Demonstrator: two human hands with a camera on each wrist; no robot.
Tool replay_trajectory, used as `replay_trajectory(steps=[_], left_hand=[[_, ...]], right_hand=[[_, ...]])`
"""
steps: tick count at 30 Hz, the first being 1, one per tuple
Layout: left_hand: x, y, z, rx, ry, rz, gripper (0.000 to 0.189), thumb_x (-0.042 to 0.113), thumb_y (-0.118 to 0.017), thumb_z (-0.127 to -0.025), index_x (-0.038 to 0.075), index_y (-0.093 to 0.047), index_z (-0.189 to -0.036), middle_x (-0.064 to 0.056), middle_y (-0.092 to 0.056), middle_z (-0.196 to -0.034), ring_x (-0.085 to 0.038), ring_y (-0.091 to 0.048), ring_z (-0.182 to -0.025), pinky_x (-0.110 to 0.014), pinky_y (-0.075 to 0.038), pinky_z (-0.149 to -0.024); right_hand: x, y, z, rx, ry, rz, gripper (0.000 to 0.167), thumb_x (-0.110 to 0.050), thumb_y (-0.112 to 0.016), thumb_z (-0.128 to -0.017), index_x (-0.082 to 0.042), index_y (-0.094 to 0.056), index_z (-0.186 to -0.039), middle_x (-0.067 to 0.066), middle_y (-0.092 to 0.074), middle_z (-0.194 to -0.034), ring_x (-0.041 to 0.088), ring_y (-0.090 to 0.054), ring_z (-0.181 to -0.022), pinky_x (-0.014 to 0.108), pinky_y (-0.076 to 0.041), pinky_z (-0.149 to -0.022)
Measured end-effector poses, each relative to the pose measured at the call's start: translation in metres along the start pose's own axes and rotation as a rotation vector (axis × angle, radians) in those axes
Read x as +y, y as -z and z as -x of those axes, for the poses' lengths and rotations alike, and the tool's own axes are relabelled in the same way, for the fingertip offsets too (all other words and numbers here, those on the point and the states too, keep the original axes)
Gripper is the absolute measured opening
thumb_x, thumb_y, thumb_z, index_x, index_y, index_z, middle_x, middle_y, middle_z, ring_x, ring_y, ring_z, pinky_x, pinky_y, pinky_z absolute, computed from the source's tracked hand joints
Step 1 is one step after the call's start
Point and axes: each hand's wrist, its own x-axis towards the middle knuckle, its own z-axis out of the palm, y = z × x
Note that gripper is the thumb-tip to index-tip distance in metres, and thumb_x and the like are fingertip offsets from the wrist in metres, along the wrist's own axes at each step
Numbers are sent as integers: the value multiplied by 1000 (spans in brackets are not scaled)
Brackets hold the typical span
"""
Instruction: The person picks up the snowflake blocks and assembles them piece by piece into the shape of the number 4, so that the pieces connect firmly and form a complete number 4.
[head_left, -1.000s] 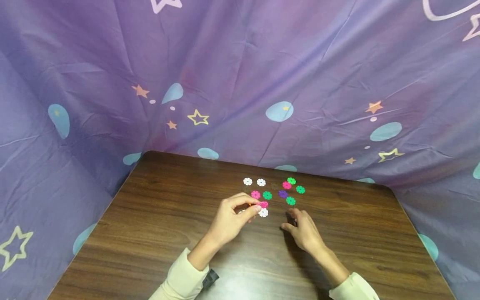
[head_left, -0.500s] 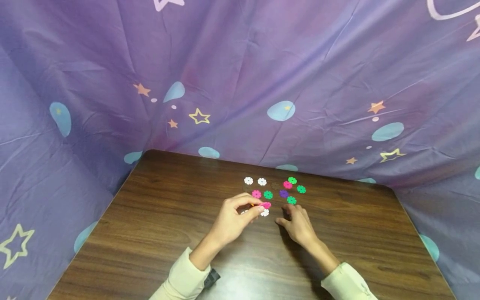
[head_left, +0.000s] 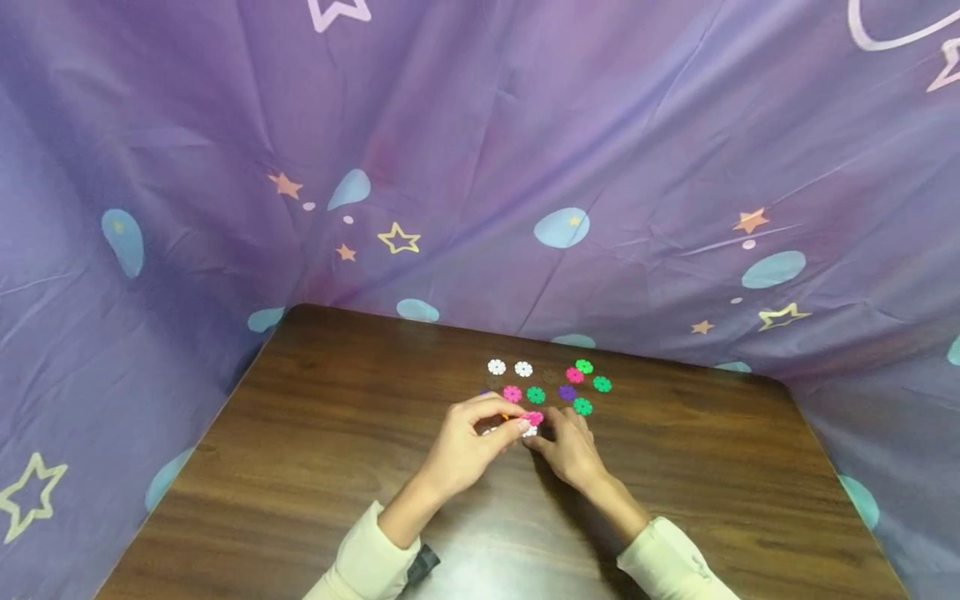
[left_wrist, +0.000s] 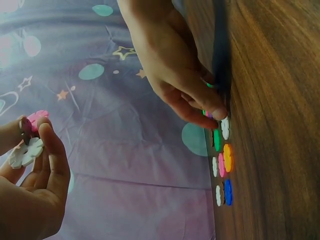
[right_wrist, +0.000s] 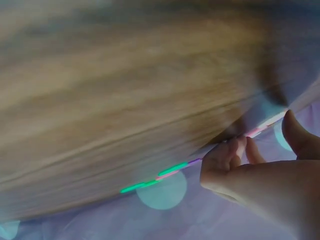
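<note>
My left hand (head_left: pixel 467 442) pinches small joined flower-shaped discs above the table between thumb and fingers. In the left wrist view a pink disc (left_wrist: pixel 39 119), a white disc (left_wrist: pixel 27 154) and a dark brown one (left_wrist: pixel 25 129) show in this cluster. Close by on the right is my right hand (head_left: pixel 574 454), low at the tabletop, thumb and forefinger spread around a white disc (head_left: pixel 530 432) that lies flat. From the left wrist its fingertips (left_wrist: pixel 218 113) appear at that disc's edge; contact is hard to tell. I see no disc gripped in it.
Behind the hands lie more flower discs: white ones (head_left: pixel 497 367), a pink one (head_left: pixel 512 393), green ones (head_left: pixel 536 395), a purple one (head_left: pixel 567 392) and a faint brown one (head_left: pixel 551 377). The left wrist view adds an orange disc (left_wrist: pixel 228 158) and a blue disc (left_wrist: pixel 228 192). A purple curtain (head_left: pixel 480 167) surrounds the wooden table (head_left: pixel 315 400).
My right hand has slid left across the table to the white disc beside the left hand. The left hand keeps its pinch on the cluster almost in place.
</note>
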Motion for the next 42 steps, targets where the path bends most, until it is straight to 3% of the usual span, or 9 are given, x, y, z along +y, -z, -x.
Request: replay_trajectory(steps=[5, 10, 12, 17, 19, 22, 30, 42], left_hand=[[0, -1, 2, -5, 6, 8, 13, 14, -75, -94, 7, -79, -104, -11, -71, -90, -4, -61, -69, -18, -53, -61], [0, -3, 2, -7, -19, 2, 12, 13, -75, -94, 6, -78, -103, -11, -70, -88, -5, -61, -69, -19, -54, -60], [-1, -3, 2, -8, -20, -9, 12, 12, -75, -94, 6, -79, -103, -10, -71, -89, -5, -62, -69, -19, -55, -61], [1, 0, 2, 1, -3, -29, 12, 13, -76, -93, 7, -79, -103, -8, -73, -92, -6, -63, -70, -20, -56, -62], [2, 2, 2, 4, 3, -29, 12, 14, -76, -93, 7, -79, -103, -8, -72, -92, -7, -63, -71, -20, -55, -62], [3, 2, 1, -7, 12, -30, 13, 16, -76, -94, 7, -79, -104, -8, -71, -91, -9, -63, -72, -19, -54, -62], [2, -2, 2, -14, 22, -26, 14, 16, -76, -94, 8, -79, -105, -8, -72, -92, -6, -63, -72, -20, -56, -63], [0, -2, 3, -20, 26, -20, 14, 15, -76, -94, 7, -78, -105, -8, -72, -92, -5, -63, -72, -20, -56, -63]], right_hand=[[-4, -3, 0, -5, -9, 7, 44, -25, -79, -90, -5, -69, -128, 16, -65, -110, 37, -57, -110, 56, -48, -89], [-2, -2, 4, 21, 13, 8, 48, -17, -81, -87, 3, -68, -128, 20, -66, -115, 41, -58, -116, 60, -48, -98], [-2, -1, 5, 36, 33, 7, 43, -13, -83, -84, 3, -70, -121, 21, -68, -114, 42, -59, -114, 59, -49, -100], [-4, 0, 4, 30, 52, -33, 25, -9, -85, -80, -5, -66, -96, 9, -69, -89, 27, -62, -89, 44, -52, -80], [-6, 1, 4, 13, 30, -84, 23, -7, -83, -80, -7, -63, -93, 4, -67, -81, 19, -59, -79, 37, -49, -72], [-6, 5, 8, -7, -30, -156, 20, -4, -79, -83, -8, -62, -92, 2, -65, -79, 14, -56, -75, 31, -46, -68], [-10, 25, 22, -74, -177, -380, 13, -4, -68, -92, -2, -60, -102, 8, -67, -80, 14, -55, -72, 25, -45, -63], [-29, 47, 32, -9, -162, -504, 18, -7, -66, -97, 0, -58, -111, 9, -71, -81, 14, -67, -79, 23, -52, -76]])
